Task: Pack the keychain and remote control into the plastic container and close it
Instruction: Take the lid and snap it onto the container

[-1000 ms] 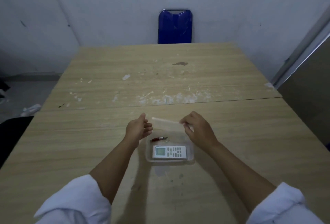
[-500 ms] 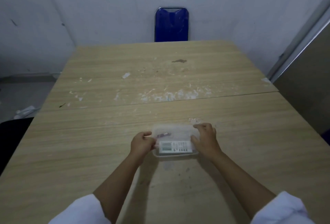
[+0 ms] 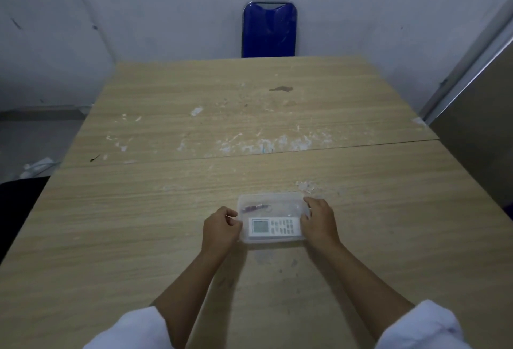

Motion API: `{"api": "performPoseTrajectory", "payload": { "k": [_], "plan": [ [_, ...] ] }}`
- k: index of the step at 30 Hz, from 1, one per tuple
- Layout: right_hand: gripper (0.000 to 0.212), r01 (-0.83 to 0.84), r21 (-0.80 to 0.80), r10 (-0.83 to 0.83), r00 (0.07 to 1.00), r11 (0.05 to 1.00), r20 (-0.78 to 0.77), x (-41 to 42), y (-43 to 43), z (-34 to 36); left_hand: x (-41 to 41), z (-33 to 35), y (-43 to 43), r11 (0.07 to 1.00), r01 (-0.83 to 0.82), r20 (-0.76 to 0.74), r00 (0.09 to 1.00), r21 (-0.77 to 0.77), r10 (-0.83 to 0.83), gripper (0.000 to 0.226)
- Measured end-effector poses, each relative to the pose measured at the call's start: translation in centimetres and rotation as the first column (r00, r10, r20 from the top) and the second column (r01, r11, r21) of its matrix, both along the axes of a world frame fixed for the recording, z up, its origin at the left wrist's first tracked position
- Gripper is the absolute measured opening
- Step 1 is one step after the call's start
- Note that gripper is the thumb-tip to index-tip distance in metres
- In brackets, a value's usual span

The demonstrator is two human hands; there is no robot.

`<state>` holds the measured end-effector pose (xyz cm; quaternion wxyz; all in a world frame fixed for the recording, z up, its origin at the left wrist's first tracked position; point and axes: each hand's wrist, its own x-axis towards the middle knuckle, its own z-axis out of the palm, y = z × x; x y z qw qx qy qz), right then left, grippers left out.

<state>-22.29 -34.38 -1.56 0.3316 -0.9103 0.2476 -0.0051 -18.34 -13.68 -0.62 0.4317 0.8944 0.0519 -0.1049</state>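
A clear plastic container point(image 3: 283, 201) lies on the wooden table point(image 3: 138, 223) with its clear lid resting on top. Through the lid I see the white remote control point(image 3: 274, 227) along the near side and the small red keychain point(image 3: 254, 207) behind it at the left. My left hand point(image 3: 220, 227) grips the container's left end, fingers curled on the lid's edge. My right hand point(image 3: 319, 221) holds the right end, fingers pressed over the lid's corner.
A blue chair point(image 3: 269, 29) stands against the wall beyond the table's far edge. A seam point(image 3: 361, 145) crosses the tabletop, with white scuffs and a dark stain farther back. A grey panel point(image 3: 483, 132) rises at the right.
A second ago my right hand held the lid up over the open container and my left hand hovered. The lid came down, and both hands now clasp the container's ends.
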Motion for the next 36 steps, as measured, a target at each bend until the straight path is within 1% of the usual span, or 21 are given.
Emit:
{"api": "performPoseTrajectory", "payload": {
  "k": [5,7,8,10,12,14,15,17,21,24,28,30,32,34,36],
  "plan": [
    [0.044,0.004,-0.013,-0.004,0.998,1.0,0.056,-0.3,0.1,-0.7,0.2,-0.6,0.1,1.0,0.003,-0.002,1.0,-0.006,-0.003,0.018],
    [0.043,0.009,-0.025,-0.008,0.997,1.0,0.077,-0.4,0.4,-0.7,0.3,-0.5,0.0,1.0,0.014,-0.01,1.0,0.01,-0.014,0.021],
    [0.043,0.009,-0.034,-0.005,0.996,0.999,0.094,-0.2,0.4,-0.8,0.5,-0.6,-0.1,0.999,0.026,-0.008,1.0,0.025,-0.026,0.028],
    [0.045,-0.031,-0.076,0.04,0.991,0.997,0.127,0.2,0.5,-0.6,0.7,-0.6,-0.4,0.996,0.063,0.021,0.998,0.058,-0.064,0.05],
    [0.05,-0.122,-0.132,0.135,0.986,0.984,0.1,0.8,0.5,-0.6,0.9,-0.7,-0.9,0.982,0.159,0.081,0.982,0.101,-0.168,0.061],
    [0.053,-0.21,-0.162,0.219,0.975,0.964,0.043,1.4,0.7,-1.1,1.2,-0.9,-1.7,0.94,0.287,0.12,0.943,0.187,-0.312,0.062],
    [0.055,-0.236,-0.168,0.241,0.97,0.957,0.011,1.5,0.8,-1.4,1.3,-1.2,-2.0,0.916,0.331,0.119,0.924,0.227,-0.363,0.061],
    [0.058,-0.263,-0.185,0.263,0.965,0.947,-0.028,1.5,0.8,-2.0,1.5,-1.9,-2.5,0.88,0.371,0.099,0.905,0.297,-0.414,0.061],
    [0.065,-0.28,-0.229,0.277,0.96,0.932,-0.046,1.3,0.8,-2.9,1.2,-3.3,-2.5,0.865,0.347,0.134,0.899,0.363,-0.417,0.073],
    [0.073,-0.278,-0.237,0.276,0.96,0.931,-0.042,1.5,0.7,-3.3,1.2,-4.1,-2.5,0.866,0.314,0.163,0.902,0.389,-0.4,0.068],
    [0.071,-0.275,-0.256,0.272,0.961,0.927,-0.051,1.5,0.6,-3.3,1.4,-4.3,-2.7,0.844,0.317,0.143,0.9,0.434,-0.411,0.063],
    [0.066,-0.271,-0.225,0.27,0.962,0.936,-0.037,1.6,0.5,-3.2,1.4,-4.1,-2.7,0.841,0.325,0.133,0.9,0.433,-0.416,0.063],
    [0.058,-0.236,-0.123,0.242,0.97,0.964,0.036,1.7,0.4,-3.2,1.5,-4.0,-2.5,0.866,0.322,0.152,0.902,0.383,-0.403,0.061],
    [0.049,-0.113,-0.004,0.112,0.984,0.994,0.137,1.5,0.2,-3.1,1.2,-3.9,-2.3,0.937,0.249,0.19,0.936,0.244,-0.298,0.057],
    [0.038,0.057,0.019,-0.059,0.977,0.998,0.206,1.4,-0.2,-3.4,0.6,-4.0,-2.2,0.99,0.102,0.211,0.97,0.099,-0.121,0.05]
  ]
}}
